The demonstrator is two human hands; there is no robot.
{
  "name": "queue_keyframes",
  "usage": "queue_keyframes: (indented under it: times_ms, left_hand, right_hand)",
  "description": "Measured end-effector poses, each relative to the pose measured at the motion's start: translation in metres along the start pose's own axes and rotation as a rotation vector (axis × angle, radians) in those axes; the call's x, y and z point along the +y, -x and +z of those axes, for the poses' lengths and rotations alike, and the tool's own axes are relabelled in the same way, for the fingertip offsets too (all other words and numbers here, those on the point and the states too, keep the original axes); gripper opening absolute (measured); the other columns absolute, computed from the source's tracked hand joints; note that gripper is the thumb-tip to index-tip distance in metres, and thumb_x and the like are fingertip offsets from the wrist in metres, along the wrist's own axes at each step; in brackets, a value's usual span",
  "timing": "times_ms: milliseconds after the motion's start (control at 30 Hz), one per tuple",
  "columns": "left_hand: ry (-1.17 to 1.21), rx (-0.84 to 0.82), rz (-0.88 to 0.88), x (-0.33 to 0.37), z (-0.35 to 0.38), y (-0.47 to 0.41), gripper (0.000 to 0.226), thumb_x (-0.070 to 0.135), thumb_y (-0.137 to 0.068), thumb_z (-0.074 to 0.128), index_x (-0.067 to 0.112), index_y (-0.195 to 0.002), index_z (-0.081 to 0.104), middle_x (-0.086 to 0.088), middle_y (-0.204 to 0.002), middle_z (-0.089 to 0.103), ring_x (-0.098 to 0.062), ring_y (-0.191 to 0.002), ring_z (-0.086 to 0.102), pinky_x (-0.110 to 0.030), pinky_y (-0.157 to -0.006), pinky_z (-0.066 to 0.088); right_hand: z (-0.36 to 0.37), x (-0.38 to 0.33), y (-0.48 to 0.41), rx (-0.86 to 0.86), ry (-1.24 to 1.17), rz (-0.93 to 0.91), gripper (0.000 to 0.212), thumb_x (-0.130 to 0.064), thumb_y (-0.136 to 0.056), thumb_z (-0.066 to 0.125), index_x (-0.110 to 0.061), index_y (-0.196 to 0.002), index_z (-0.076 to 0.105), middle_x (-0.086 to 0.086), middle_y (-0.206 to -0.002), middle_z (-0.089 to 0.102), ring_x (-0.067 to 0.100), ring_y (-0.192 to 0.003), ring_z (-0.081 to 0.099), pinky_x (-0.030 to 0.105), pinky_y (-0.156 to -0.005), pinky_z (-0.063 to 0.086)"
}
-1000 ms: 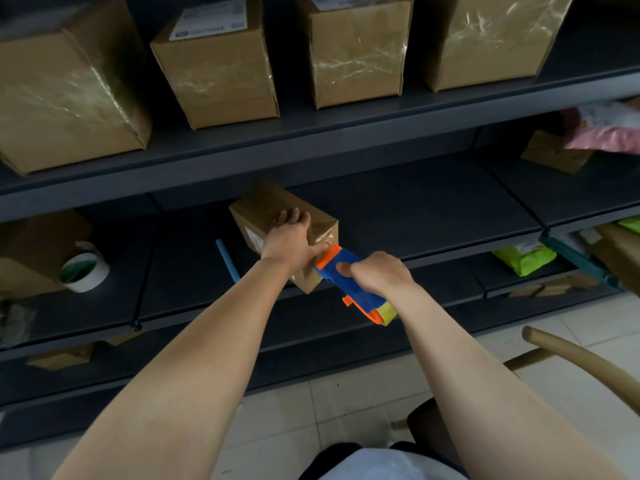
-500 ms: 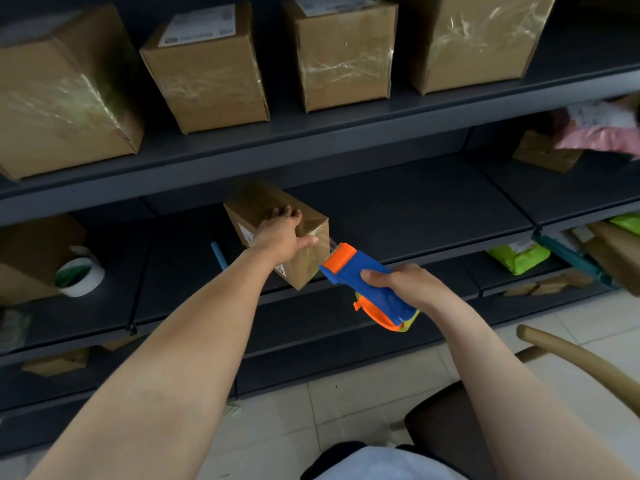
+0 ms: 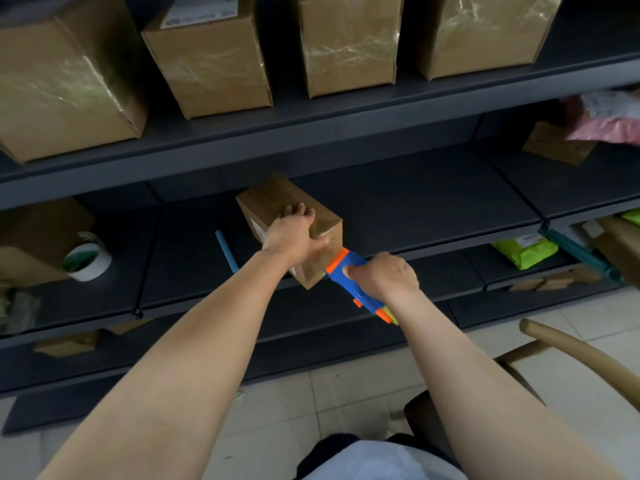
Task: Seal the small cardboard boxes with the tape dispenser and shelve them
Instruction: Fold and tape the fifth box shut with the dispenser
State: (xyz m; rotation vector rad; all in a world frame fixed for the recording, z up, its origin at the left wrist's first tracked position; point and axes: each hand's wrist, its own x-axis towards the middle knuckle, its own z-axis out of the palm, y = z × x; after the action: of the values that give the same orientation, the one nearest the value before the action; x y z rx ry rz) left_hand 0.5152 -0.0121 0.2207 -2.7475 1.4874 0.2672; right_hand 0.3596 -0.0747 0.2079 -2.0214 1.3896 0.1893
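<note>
The small cardboard box (image 3: 273, 199) sits on the middle shelf (image 3: 433, 202), one corner poking out past the front edge. The left grip (image 3: 294, 233) lies on top of it, fingers stretched across the lid and thumb laid along the upper edge of the near face, pressing down rather than closing round it. The right grip (image 3: 384, 277) is clamped on the blue and orange tape dispenser (image 3: 356, 289), thumb on the upper side of the body.

Half a second ago the dispenser hung clear of the box, drawn back toward the person; now its orange head is against the lower part of the box's near face again, much as it was a second ago. The left grip has not left the lid, and the box keeps its place on the shelf.

To the left on the same shelf lie a blue stick (image 3: 227, 251) and a white tape roll (image 3: 88, 261). Larger taped boxes (image 3: 211, 64) stand on the shelf above.
</note>
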Motion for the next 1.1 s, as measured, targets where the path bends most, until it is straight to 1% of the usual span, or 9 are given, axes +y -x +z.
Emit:
queue_keyframes:
  times_ms: [167,400,533,667,800,867,900,1000,1100]
  left_hand:
    - [0.052,0.033,-0.033,-0.002,0.001,0.000,0.076,0.056,-0.088,0.051,0.016,-0.148,0.026,-0.006,-0.157,0.018,-0.025,-0.144,0.015,-0.038,-0.111,0.024]
    - [0.091,0.083,-0.035,-0.009,0.008,0.001,0.075,0.055,-0.087,0.053,0.022,-0.149,0.024,-0.001,-0.157,0.017,-0.020,-0.144,0.013,-0.037,-0.111,0.026]
    - [0.084,0.082,-0.025,-0.011,0.010,0.001,0.077,0.058,-0.087,0.052,0.023,-0.149,0.022,0.001,-0.157,0.015,-0.017,-0.145,0.011,-0.035,-0.112,0.025]
    - [0.118,0.076,-0.029,-0.014,0.012,0.000,0.079,0.062,-0.085,0.051,0.027,-0.149,0.021,0.005,-0.157,0.014,-0.014,-0.145,0.009,-0.034,-0.111,0.026]
    - [0.130,0.070,-0.050,-0.014,0.016,-0.001,0.081,0.068,-0.083,0.045,0.029,-0.149,0.019,0.007,-0.158,0.011,-0.012,-0.145,0.006,-0.035,-0.110,0.030]
    - [0.112,0.069,-0.062,-0.012,0.018,-0.003,0.080,0.069,-0.085,0.040,0.028,-0.149,0.018,0.007,-0.158,0.010,-0.012,-0.145,0.005,-0.036,-0.109,0.032]
    - [0.120,0.073,-0.068,-0.010,0.018,-0.004,0.077,0.069,-0.086,0.036,0.028,-0.149,0.018,0.007,-0.158,0.011,-0.012,-0.145,0.005,-0.036,-0.109,0.032]
    - [0.263,0.068,-0.079,-0.014,0.015,-0.012,0.054,0.053,-0.098,0.026,0.030,-0.146,0.029,0.010,-0.156,0.016,-0.009,-0.144,0.011,-0.033,-0.108,0.029]
    - [0.417,0.111,-0.065,-0.034,0.011,-0.013,0.041,0.030,-0.101,0.033,0.030,-0.141,0.039,0.014,-0.152,0.028,-0.009,-0.138,0.028,-0.025,-0.103,0.029]
  right_hand:
    - [0.018,-0.026,0.000,0.115,0.169,-0.095,0.027,-0.040,-0.092,0.053,-0.013,-0.095,0.057,0.007,-0.100,0.065,0.027,-0.095,0.063,0.030,-0.066,0.041]
    - [0.009,0.015,-0.024,0.212,0.135,0.056,0.043,-0.043,-0.097,0.043,-0.006,-0.111,0.059,0.010,-0.103,0.065,0.029,-0.097,0.062,0.031,-0.076,0.042]
    - [0.006,0.010,-0.055,0.274,0.061,0.038,0.044,-0.025,-0.097,0.048,0.000,-0.132,0.040,0.000,-0.069,0.052,0.026,-0.089,0.061,0.047,-0.108,0.025]
    - [0.008,0.009,-0.084,0.204,0.174,-0.018,0.051,-0.009,-0.093,0.048,-0.001,-0.140,0.032,0.009,-0.105,0.067,0.028,-0.109,0.060,0.048,-0.114,0.015]
    - [0.009,0.005,-0.100,0.227,0.292,-0.055,0.049,-0.011,-0.096,0.042,-0.006,-0.144,0.032,0.015,-0.140,0.048,0.032,-0.136,0.035,0.047,-0.117,0.005]
    - [0.009,-0.009,-0.099,0.288,0.139,-0.098,0.051,-0.021,-0.101,0.037,-0.005,-0.148,0.026,0.015,-0.153,0.030,0.035,-0.144,0.018,0.048,-0.117,0.005]
    - [0.011,-0.019,-0.095,0.307,-0.046,-0.135,0.052,-0.031,-0.103,0.034,-0.003,-0.146,0.030,0.017,-0.151,0.033,0.036,-0.141,0.024,0.049,-0.116,0.013]
    - [0.021,-0.056,-0.068,0.041,-0.755,-0.098,0.074,-0.056,-0.093,0.046,-0.004,-0.144,0.032,0.020,-0.143,0.044,0.036,-0.129,0.045,0.047,-0.105,0.039]
    - [0.034,-0.081,-0.052,-0.119,-0.902,0.038,0.091,-0.055,-0.082,0.065,-0.010,-0.148,0.021,0.014,-0.145,0.040,0.032,-0.126,0.047,0.042,-0.100,0.044]
